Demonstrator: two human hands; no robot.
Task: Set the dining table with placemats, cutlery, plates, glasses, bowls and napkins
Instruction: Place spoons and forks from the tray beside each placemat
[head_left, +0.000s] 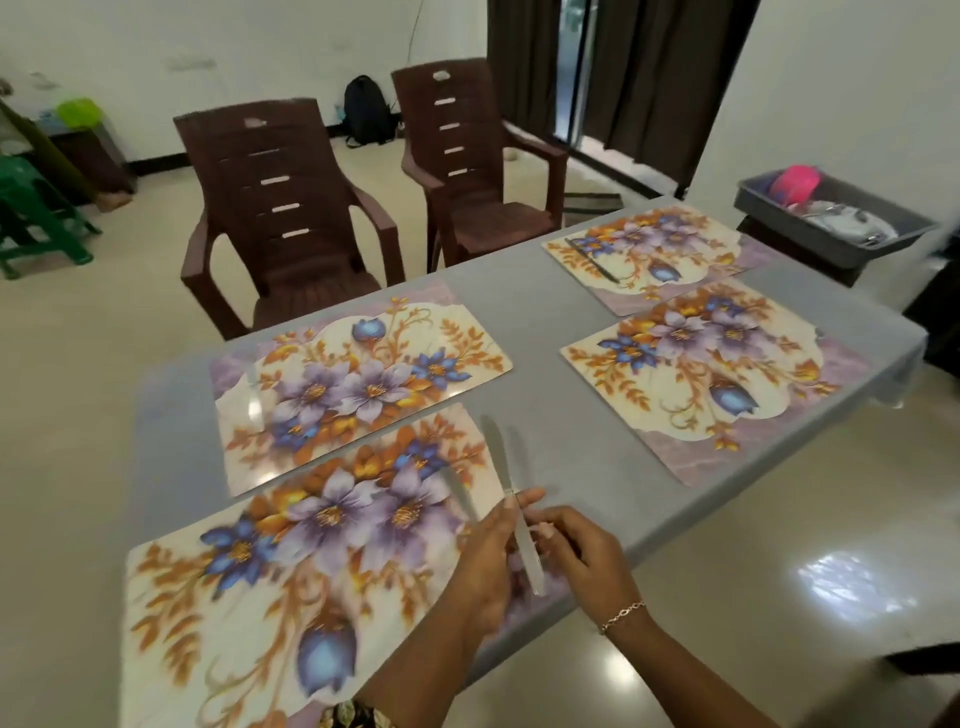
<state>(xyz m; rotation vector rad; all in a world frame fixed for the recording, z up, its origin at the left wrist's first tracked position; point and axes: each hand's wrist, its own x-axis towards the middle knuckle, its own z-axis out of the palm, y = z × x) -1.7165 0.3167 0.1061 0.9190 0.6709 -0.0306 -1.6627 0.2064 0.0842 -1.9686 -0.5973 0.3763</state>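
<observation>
Head view, recorded left to right, places given against the nearest placemat (291, 561), which lies at the near left corner of the grey table (545, 322).

- A green stool (36, 218) stands on the floor well beyond and left of it.
- Two brown chairs, left chair (280, 208) and right chair (467, 156), stand beyond it along the far edge.
- A second placemat (358, 384) lies just beyond it, edges nearly touching.
- Over its right edge, the left hand (488, 566) has fingers curled and pinches a knife (501, 462) near the neck. The knife's long axis runs near to far, blade tip pointing away and slightly left, handle toward the person.
- A second blade (460, 493), blurred, points the same way just left of the knife; its grip cannot be determined.
- The right hand (582, 551), just right of its edge, has fingers curled on the knife's handle.
- Right of it lie a third placemat (711, 374) and, farther off, a fourth placemat (649, 249) carrying a far knife (592, 260), laid diagonally.
- A grey tub (831, 228) of tableware sits far right, off the table.
</observation>
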